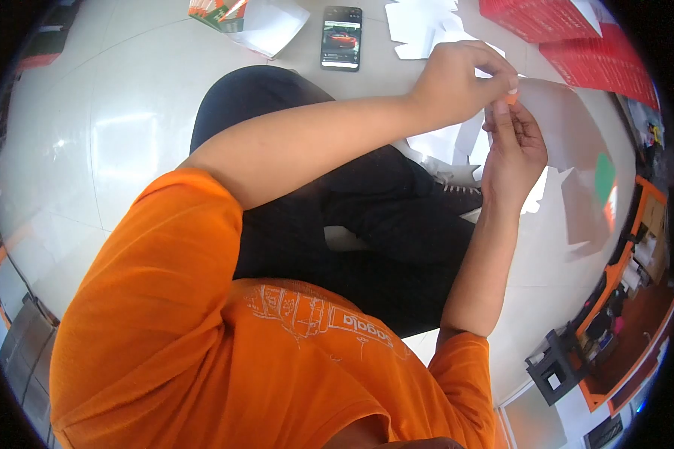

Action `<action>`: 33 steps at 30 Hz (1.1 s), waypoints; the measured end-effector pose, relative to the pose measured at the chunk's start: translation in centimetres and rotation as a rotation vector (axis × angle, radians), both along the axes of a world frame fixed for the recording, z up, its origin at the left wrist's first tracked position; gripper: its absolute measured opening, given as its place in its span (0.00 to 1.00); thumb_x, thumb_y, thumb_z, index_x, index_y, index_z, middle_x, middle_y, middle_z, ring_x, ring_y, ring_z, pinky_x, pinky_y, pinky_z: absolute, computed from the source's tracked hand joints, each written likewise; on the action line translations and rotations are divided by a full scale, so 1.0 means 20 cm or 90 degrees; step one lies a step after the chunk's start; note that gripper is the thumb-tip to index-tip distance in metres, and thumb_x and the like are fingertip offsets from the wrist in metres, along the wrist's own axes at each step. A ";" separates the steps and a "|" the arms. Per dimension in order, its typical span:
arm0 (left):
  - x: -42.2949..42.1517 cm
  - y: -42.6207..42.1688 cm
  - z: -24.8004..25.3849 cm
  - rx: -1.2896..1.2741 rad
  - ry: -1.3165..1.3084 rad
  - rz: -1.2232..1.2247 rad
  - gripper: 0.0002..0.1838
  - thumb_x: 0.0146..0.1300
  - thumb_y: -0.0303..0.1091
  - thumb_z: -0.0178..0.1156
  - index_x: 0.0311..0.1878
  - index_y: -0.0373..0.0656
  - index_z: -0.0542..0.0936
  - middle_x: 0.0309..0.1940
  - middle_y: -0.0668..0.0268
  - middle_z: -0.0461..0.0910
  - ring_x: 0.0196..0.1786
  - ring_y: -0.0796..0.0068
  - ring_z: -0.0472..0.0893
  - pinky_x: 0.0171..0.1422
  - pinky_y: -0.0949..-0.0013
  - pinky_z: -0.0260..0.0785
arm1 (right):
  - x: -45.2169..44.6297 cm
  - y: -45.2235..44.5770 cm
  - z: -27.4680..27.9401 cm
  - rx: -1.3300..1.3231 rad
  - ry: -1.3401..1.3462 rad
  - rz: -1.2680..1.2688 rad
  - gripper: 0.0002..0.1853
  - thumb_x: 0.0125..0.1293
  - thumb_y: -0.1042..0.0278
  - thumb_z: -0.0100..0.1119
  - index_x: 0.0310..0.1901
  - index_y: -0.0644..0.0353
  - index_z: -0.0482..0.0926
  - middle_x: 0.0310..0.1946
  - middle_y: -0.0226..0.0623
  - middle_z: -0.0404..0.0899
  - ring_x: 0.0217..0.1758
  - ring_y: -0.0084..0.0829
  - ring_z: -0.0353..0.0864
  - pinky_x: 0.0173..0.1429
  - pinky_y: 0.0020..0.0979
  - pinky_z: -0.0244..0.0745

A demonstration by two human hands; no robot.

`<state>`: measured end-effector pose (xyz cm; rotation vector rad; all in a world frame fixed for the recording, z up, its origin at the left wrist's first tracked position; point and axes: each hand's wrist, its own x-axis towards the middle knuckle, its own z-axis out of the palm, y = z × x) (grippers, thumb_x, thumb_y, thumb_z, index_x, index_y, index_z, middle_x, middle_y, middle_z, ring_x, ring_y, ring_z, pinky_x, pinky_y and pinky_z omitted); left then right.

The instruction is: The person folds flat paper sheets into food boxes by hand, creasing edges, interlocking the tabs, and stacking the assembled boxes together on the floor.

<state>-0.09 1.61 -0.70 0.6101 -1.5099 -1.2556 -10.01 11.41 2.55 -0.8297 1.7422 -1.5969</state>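
two hands are held close together in the upper right of the frame, and between their tips a small orange piece (511,98) with a pale edge is gripped. by the left hand (451,84), reached across from the left of the frame, the upper end is pinched, its thumb and forefinger clamped on the piece. by the right hand (518,153), raised just below, the lower end appears to be clamped between thumb and forefinger, the other fingers being curled in behind.

the step in hand is judged to be fine two-handed work on this piece, done in the air above the floor (150,97); whether it is being peeled, folded or parted cannot be told (it is too small and half covered by the fingertips). for the next move, a steady hold from the right hand and a light, controlled pinch from the left seem to be called for, since so little of the piece is left exposed to be gripped.

beneath and beyond the hands, white cut-out sheets (421,28) are spread toward the top of the frame. at the top centre a phone (342,39) is laid screen up, and in the upper right corner red printed cartons (595,66) are seen.
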 end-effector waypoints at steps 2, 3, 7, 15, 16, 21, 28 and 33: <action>0.02 -0.01 0.02 -0.006 -0.017 -0.018 0.11 0.62 0.36 0.71 0.41 0.37 0.90 0.41 0.59 0.89 0.43 0.70 0.87 0.52 0.67 0.79 | 0.00 0.00 0.01 0.006 0.005 -0.001 0.14 0.70 0.70 0.67 0.50 0.72 0.81 0.37 0.39 0.85 0.37 0.24 0.79 0.45 0.25 0.75; 0.02 -0.01 0.03 -0.002 -0.018 -0.036 0.11 0.62 0.36 0.71 0.41 0.38 0.90 0.40 0.60 0.89 0.43 0.70 0.87 0.53 0.67 0.79 | -0.01 0.01 0.00 0.001 0.002 -0.003 0.14 0.70 0.70 0.67 0.50 0.73 0.81 0.37 0.39 0.85 0.37 0.24 0.79 0.44 0.25 0.74; 0.02 -0.02 0.04 -0.032 -0.057 -0.038 0.11 0.61 0.37 0.71 0.40 0.38 0.90 0.40 0.61 0.89 0.43 0.70 0.87 0.54 0.68 0.78 | -0.06 0.01 -0.02 -0.004 -0.056 -0.003 0.14 0.71 0.69 0.65 0.50 0.72 0.81 0.37 0.37 0.84 0.37 0.23 0.78 0.45 0.25 0.74; 0.02 -0.01 0.04 0.053 -0.084 -0.092 0.12 0.60 0.37 0.72 0.42 0.39 0.90 0.43 0.62 0.89 0.45 0.69 0.87 0.56 0.67 0.77 | -0.09 0.01 -0.02 -0.029 -0.137 0.019 0.13 0.72 0.70 0.65 0.50 0.71 0.81 0.38 0.36 0.84 0.39 0.23 0.79 0.47 0.27 0.74; 0.02 -0.02 0.04 0.063 -0.087 -0.101 0.12 0.60 0.37 0.72 0.42 0.39 0.90 0.43 0.61 0.89 0.46 0.69 0.87 0.57 0.67 0.77 | -0.08 0.01 -0.02 -0.028 -0.131 0.012 0.12 0.71 0.70 0.66 0.49 0.71 0.81 0.39 0.37 0.84 0.39 0.23 0.79 0.47 0.28 0.74; 0.01 -0.02 0.02 0.042 -0.038 -0.112 0.11 0.62 0.35 0.72 0.42 0.38 0.90 0.46 0.61 0.88 0.48 0.68 0.86 0.60 0.67 0.75 | -0.09 0.01 -0.02 -0.053 -0.084 -0.019 0.12 0.69 0.72 0.67 0.48 0.72 0.82 0.39 0.39 0.85 0.38 0.24 0.81 0.45 0.27 0.77; 0.01 -0.01 0.01 0.032 -0.041 -0.100 0.10 0.63 0.34 0.71 0.42 0.36 0.90 0.49 0.59 0.87 0.49 0.67 0.86 0.60 0.65 0.76 | -0.05 0.02 0.01 -0.038 -0.008 -0.042 0.12 0.69 0.73 0.67 0.49 0.74 0.82 0.38 0.42 0.86 0.38 0.26 0.84 0.45 0.28 0.82; -0.01 0.01 -0.01 0.122 0.040 -0.119 0.10 0.65 0.32 0.70 0.43 0.35 0.89 0.51 0.59 0.85 0.49 0.71 0.85 0.59 0.67 0.78 | -0.05 0.02 0.00 -0.076 -0.023 -0.015 0.13 0.70 0.72 0.66 0.49 0.74 0.82 0.38 0.42 0.86 0.37 0.26 0.84 0.47 0.28 0.82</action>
